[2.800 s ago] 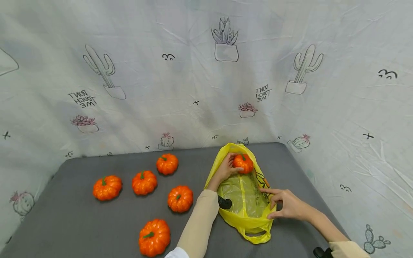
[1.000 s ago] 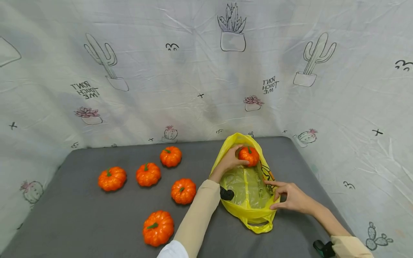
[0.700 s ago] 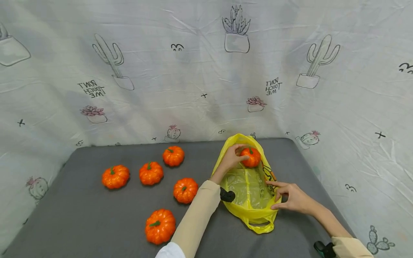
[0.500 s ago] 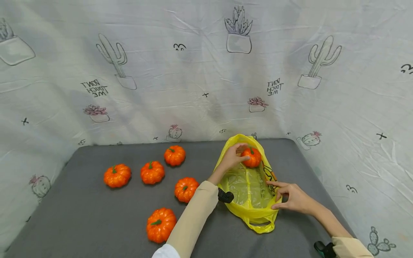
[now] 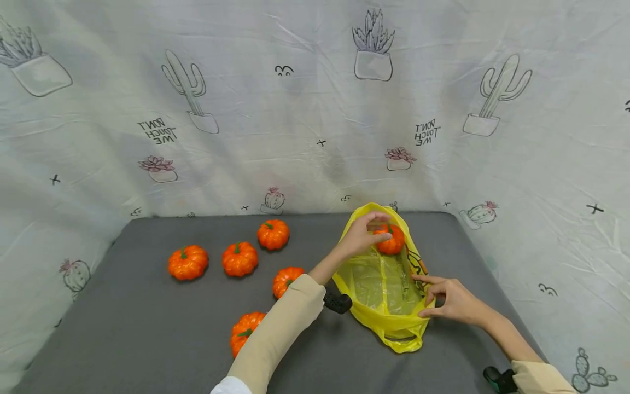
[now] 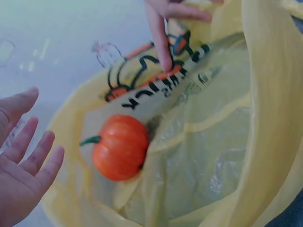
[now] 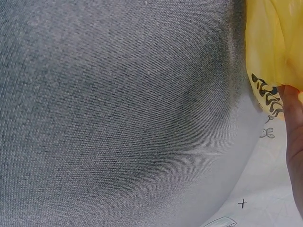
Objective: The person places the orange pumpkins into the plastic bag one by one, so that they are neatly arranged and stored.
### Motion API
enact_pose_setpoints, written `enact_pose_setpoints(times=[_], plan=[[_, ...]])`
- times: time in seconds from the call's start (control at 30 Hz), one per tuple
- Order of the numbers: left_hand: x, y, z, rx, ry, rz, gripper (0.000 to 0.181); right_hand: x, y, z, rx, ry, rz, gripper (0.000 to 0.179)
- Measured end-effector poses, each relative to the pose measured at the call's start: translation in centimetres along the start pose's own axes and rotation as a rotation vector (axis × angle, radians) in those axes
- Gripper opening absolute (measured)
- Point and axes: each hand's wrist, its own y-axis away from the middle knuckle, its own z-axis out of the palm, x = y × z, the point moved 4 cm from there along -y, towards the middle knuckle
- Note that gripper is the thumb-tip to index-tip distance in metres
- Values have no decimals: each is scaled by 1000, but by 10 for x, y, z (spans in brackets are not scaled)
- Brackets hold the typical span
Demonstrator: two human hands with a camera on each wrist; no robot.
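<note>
A yellow plastic bag (image 5: pixel 366 314) lies on its side with its mouth toward me, and a small orange pumpkin (image 5: pixel 395 244) with a green stem rests inside near the far end. My left hand (image 5: pixel 361 236) is over the bag's left side, fingers spread. In the left wrist view a gap shows between that hand (image 6: pixel 23 165) and the pumpkin (image 6: pixel 120 147). At the mouth's right edge my right hand (image 5: pixel 455 301) holds the bag, thumb at the rim and a finger stretched along the printed side. The right wrist view shows a fingertip against the yellow plastic (image 7: pixel 270 42).
Several more pumpkins sit on the grey table (image 5: pixel 147 328) to the left, among them one at the back (image 5: pixel 273 235) and one (image 5: pixel 244 331) partly hidden by my left sleeve (image 5: pixel 278 328). A pale printed cloth (image 5: pixel 295 109) hangs behind the table.
My left hand has let go of the pumpkin in the bag and drawn back from it, fingers spreading. The right hand keeps its place on the bag; the head view has shifted slightly.
</note>
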Motion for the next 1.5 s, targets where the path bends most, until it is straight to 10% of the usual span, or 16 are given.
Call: enact_pose_setpoints(times=[0.63, 1.13, 1.5], plan=[[35, 43, -28, -107, -46, 122, 39, -3, 3, -2, 19, 28, -21, 24], [62, 111, -64, -79, -32, 149, 32, -9, -13, -17, 33, 136, -90, 28], [38, 139, -73, -59, 4, 129, 31, -9, -8, -11, 41, 136, -86, 31]])
